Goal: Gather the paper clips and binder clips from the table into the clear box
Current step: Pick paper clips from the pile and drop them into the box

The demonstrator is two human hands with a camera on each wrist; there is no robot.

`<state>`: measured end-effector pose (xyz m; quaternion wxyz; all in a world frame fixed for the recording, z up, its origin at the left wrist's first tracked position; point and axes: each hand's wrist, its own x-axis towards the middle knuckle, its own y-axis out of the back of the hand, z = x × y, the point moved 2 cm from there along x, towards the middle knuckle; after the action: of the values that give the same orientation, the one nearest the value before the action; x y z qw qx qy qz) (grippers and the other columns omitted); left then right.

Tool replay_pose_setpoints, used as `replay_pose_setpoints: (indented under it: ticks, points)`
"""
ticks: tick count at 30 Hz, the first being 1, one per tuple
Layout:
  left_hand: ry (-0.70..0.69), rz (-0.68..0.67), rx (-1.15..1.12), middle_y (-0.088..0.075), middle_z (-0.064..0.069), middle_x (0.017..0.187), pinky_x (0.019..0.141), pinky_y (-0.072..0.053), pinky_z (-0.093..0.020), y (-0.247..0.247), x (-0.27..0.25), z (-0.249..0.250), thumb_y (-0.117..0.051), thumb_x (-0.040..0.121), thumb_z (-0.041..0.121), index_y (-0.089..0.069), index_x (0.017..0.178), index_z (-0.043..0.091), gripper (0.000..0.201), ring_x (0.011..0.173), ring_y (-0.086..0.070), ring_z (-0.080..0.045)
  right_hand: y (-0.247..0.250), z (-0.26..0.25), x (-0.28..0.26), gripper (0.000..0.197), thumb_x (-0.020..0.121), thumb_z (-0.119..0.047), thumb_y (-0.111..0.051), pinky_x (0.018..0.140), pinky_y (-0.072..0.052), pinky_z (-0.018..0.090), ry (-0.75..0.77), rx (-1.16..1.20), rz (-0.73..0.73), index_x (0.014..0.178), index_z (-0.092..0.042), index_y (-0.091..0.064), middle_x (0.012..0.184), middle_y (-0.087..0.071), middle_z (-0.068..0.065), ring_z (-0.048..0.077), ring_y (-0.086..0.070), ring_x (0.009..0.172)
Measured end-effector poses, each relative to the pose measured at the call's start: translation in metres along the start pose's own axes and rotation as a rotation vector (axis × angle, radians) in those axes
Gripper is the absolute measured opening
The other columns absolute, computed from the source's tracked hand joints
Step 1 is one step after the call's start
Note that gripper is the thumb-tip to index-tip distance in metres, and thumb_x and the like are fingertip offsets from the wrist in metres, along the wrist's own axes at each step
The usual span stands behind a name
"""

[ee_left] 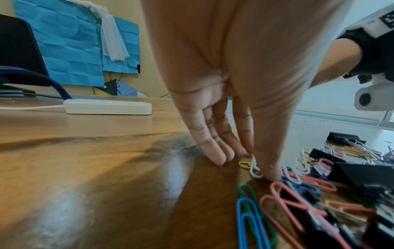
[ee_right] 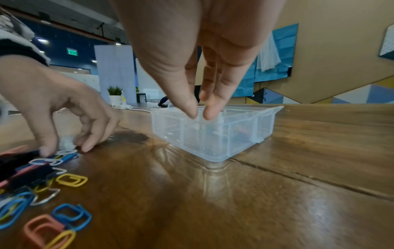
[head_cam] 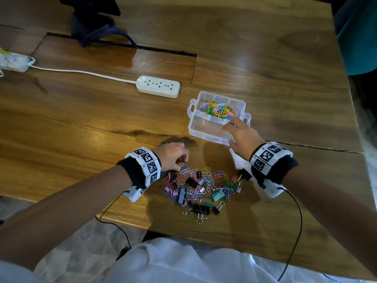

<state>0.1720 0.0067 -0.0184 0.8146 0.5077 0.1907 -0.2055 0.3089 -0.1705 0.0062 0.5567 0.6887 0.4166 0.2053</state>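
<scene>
The clear box stands on the wooden table, its far compartment full of coloured paper clips. My right hand hovers over the near compartment, thumb and fingers pointing down a little apart, nothing visible between them. Near the table's front edge lies a pile of paper clips mixed with black binder clips and a teal one. My left hand is at the pile's upper left corner. Its thumb and curled fingers pinch a white paper clip against the table.
A white power strip with its cable lies behind the pile, left of the box. A second strip sits at the far left edge. A dark bag stands at the back beside a long slot.
</scene>
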Motion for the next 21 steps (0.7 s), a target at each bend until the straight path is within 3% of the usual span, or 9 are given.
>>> replay_pose_setpoints:
  ticks: [6, 9, 12, 15, 18, 21]
  points:
    - [0.012, 0.02, -0.03, -0.055, -0.002, 0.104, 0.078, -0.044, -0.024, -0.001, 0.004, 0.003, -0.063, 0.085, 0.012, -0.063, 0.101, 0.012, 0.016, 0.085, -0.052, -0.011, 0.006, 0.012, 0.008, 0.019, 0.089, -0.004, -0.048, 0.069, -0.038, 0.026, -0.077, 0.037, 0.006, 0.101, -0.007, -0.062, 0.099, -0.06, 0.011, 0.031, -0.06, 0.088]
    - [0.028, 0.047, -0.096, -0.059, -0.003, 0.105, 0.084, -0.05, -0.029, -0.001, 0.003, 0.001, -0.063, 0.085, 0.009, -0.064, 0.102, 0.012, 0.017, 0.09, -0.059, -0.015, 0.007, 0.008, 0.007, 0.021, 0.086, -0.005, -0.054, 0.072, -0.038, 0.026, -0.063, 0.015, 0.019, 0.106, -0.008, -0.06, 0.105, -0.058, 0.011, 0.03, -0.058, 0.095]
    - [0.057, 0.077, -0.125, -0.056, 0.001, 0.1, 0.076, -0.045, -0.022, 0.0, 0.001, -0.001, -0.069, 0.081, 0.021, -0.063, 0.105, 0.014, 0.026, 0.082, -0.053, -0.011, 0.005, -0.004, -0.003, 0.027, 0.084, -0.008, -0.059, 0.079, -0.039, 0.026, 0.034, -0.026, 0.009, 0.111, -0.01, -0.058, 0.114, -0.053, 0.009, 0.026, -0.052, 0.106]
    - [0.09, 0.064, -0.075, -0.05, 0.004, 0.098, 0.071, -0.039, -0.021, -0.003, -0.002, 0.0, -0.074, 0.077, 0.03, -0.059, 0.107, 0.016, 0.037, 0.082, -0.049, -0.011, -0.007, -0.016, -0.016, 0.026, 0.083, -0.006, -0.058, 0.081, -0.043, 0.026, 0.122, -0.012, -0.167, 0.109, -0.012, -0.059, 0.11, -0.055, 0.006, 0.022, -0.055, 0.098]
    - [0.086, 0.036, -0.073, -0.045, 0.004, 0.099, 0.072, -0.04, -0.022, -0.006, -0.003, 0.001, -0.075, 0.075, 0.023, -0.055, 0.108, 0.016, 0.039, 0.084, -0.048, -0.012, -0.023, -0.017, -0.03, 0.029, 0.08, -0.016, -0.066, 0.076, -0.038, 0.02, 0.085, 0.013, -0.371, 0.108, -0.02, -0.058, 0.1, -0.054, -0.003, 0.011, -0.049, 0.087]
    - [0.067, 0.022, -0.081, -0.048, 0.001, 0.102, 0.075, -0.043, -0.023, -0.006, 0.0, 0.005, -0.073, 0.078, 0.016, -0.056, 0.109, 0.014, 0.035, 0.085, -0.047, -0.012, -0.034, -0.012, -0.038, 0.035, 0.075, -0.021, -0.073, 0.073, -0.036, 0.018, 0.036, 0.048, -0.426, 0.107, -0.022, -0.058, 0.094, -0.047, -0.008, 0.01, -0.045, 0.083]
